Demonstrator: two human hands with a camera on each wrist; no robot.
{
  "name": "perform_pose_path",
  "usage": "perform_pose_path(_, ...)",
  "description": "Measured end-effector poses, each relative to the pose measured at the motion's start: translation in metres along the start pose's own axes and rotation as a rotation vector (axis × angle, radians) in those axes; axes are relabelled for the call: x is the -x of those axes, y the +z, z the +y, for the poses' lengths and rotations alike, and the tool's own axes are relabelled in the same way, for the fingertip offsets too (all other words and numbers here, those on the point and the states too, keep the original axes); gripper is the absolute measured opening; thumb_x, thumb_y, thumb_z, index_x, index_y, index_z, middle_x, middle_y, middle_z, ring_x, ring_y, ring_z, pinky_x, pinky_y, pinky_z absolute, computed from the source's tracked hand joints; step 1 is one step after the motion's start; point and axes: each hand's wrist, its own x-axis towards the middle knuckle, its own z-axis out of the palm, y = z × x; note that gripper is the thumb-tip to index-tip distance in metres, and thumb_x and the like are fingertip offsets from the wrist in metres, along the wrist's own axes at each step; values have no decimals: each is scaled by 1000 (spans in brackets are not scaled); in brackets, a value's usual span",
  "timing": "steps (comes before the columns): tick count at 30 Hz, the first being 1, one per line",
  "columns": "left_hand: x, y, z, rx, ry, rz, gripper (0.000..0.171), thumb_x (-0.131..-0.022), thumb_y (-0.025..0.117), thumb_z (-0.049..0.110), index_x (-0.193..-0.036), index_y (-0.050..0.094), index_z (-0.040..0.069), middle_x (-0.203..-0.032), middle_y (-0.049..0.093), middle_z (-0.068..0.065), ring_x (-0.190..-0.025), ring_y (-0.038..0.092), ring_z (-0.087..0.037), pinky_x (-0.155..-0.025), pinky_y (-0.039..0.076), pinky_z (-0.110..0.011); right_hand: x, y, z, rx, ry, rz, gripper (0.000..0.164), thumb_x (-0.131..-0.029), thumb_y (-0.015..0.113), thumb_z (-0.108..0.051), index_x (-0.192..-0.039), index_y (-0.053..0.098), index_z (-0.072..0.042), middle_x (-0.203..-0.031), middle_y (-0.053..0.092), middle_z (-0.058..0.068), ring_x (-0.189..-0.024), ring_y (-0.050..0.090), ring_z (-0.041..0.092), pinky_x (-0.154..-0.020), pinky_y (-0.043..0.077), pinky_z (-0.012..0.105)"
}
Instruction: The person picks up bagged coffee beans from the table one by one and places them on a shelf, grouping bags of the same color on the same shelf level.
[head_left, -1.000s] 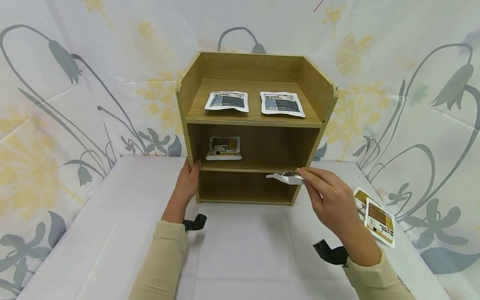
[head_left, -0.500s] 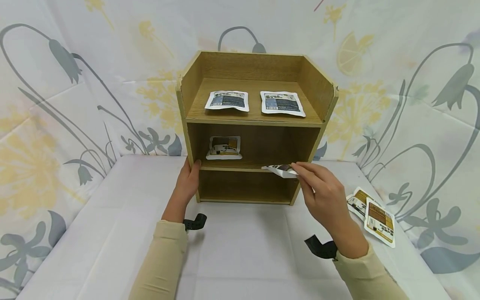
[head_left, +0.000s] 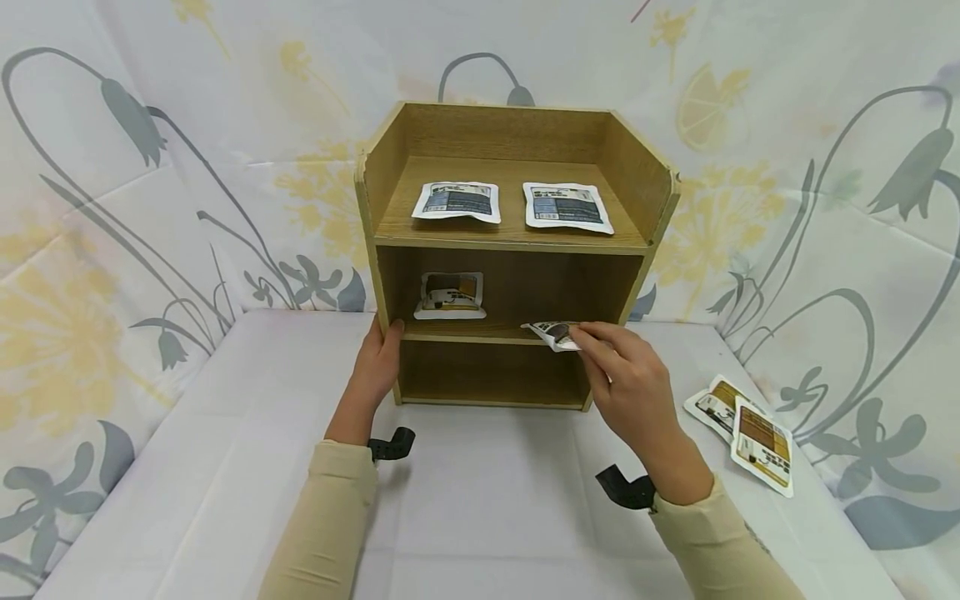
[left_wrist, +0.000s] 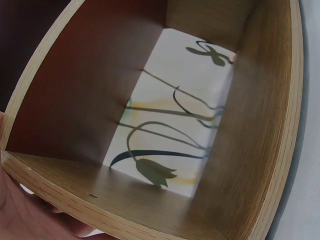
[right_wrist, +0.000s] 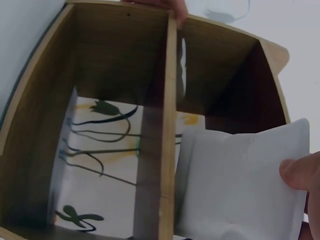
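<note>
Possibly, right of centre, the flat white pouch [head_left: 553, 335] the right hand [head_left: 633, 390] pinches could snag, if lowered, on the brown wooden shelf [head_left: 513, 247] the left hand [head_left: 375, 365] grips.

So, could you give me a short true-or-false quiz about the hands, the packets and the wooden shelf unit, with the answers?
1. The right hand pinches a packet. True.
2. The left hand holds a packet as well. False: it grips the side of the shelf unit.
3. Two packets lie on the top shelf. True.
4. In the head view, the unheld packet in the middle compartment sits at the right end. False: it sits toward the left.
5. The two packets on the white surface are apart. False: one partly overlaps the other.
</note>
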Motion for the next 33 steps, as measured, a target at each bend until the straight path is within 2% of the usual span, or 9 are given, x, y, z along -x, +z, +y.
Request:
perform_pose_path(9, 0, 0, -1, 0, 14, 3, 62, -103, 26, 47, -156, 15, 17, -157, 28, -15, -144, 29, -33, -116, 25, -52, 3, 16, 1, 33, -45, -13, 32, -84, 70, 3, -115, 72, -5, -117, 69, 14, -109, 64, 33, -90, 53, 47)
perform_pose_path(26, 1, -1, 1, -4, 8, 3, 62, -103, 27, 46, -156, 13, 17, -158, 27, -15, -145, 27, -33, -117, 24, -52, 1, 36, 2, 81, 28, -155, 34, -88, 63, 2, -121, 68, -5, -125, 66, 14, -117, 60, 33, -95, 51, 47)
perform_pose_path(33, 0, -1, -1, -12, 13, -3, 63, -103, 27, 47, -156, 13, 17, -158, 26, -15, -145, 26, -33, -117, 23, -53, -3, 44, 6, 90, 38, -166, 34, -88, 61, 3, -121, 67, -5, -127, 65, 13, -118, 60, 32, -98, 49, 45)
